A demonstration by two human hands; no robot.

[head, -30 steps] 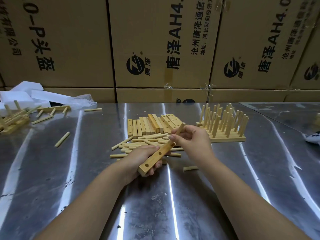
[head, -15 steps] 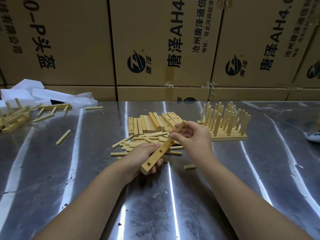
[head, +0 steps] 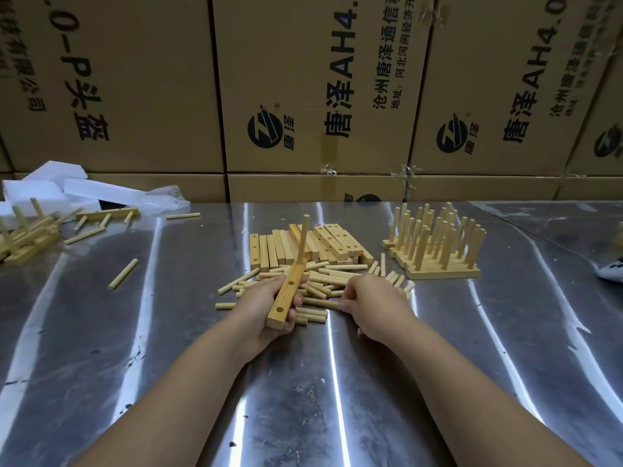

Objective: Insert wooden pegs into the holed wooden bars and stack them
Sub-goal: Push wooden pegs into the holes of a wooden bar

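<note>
Pegs lie in a loose pile [head: 332, 276] on the steel table [head: 168, 332]. Just in front of the pile, the left hand [head: 258, 306] grips a holed bar [head: 287, 294], with an upright peg [head: 302, 237] seated in its far hole. At the pile's near edge the right hand [head: 374, 305] pinches the end of a loose peg [head: 320, 303]. Behind the pile lies a row of bare bars [head: 279, 246]; to its right stands the pegged stack [head: 438, 246].

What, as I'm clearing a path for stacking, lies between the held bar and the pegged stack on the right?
Head view: a heap of loose pegs, where the right hand pinches one, fills the stretch from bar to stack.
</note>
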